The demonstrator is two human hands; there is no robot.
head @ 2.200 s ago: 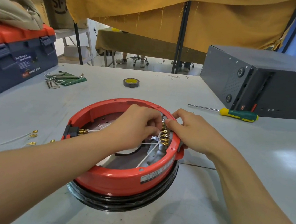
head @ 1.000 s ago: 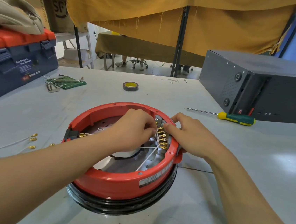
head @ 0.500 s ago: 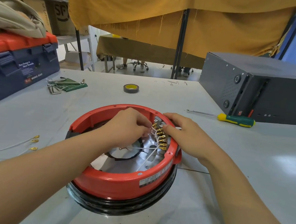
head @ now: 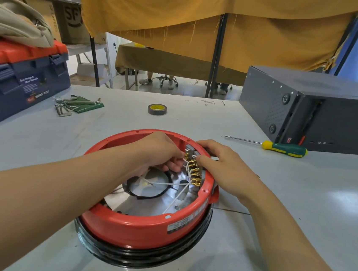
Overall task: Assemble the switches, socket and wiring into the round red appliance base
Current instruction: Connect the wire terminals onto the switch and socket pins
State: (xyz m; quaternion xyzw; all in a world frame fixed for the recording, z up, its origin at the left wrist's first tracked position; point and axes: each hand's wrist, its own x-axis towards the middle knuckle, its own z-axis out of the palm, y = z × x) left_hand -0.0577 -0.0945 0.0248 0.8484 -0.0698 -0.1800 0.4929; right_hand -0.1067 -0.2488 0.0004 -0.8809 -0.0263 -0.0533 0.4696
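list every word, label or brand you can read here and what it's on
"WING BOX": on the front of the blue toolbox.
"SF": on the cardboard box on the shelf, cut off at the edge.
White script above "WING BOX" on the toolbox: too blurred to read surely.
White label on the red base: print too small to read.
Pen marks at the table's far edge: not readable.

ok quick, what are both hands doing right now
Left hand: fingers curled, pinching a white wire at the brass terminals.
Right hand: fingers pressing on the switch block at the red base rim.
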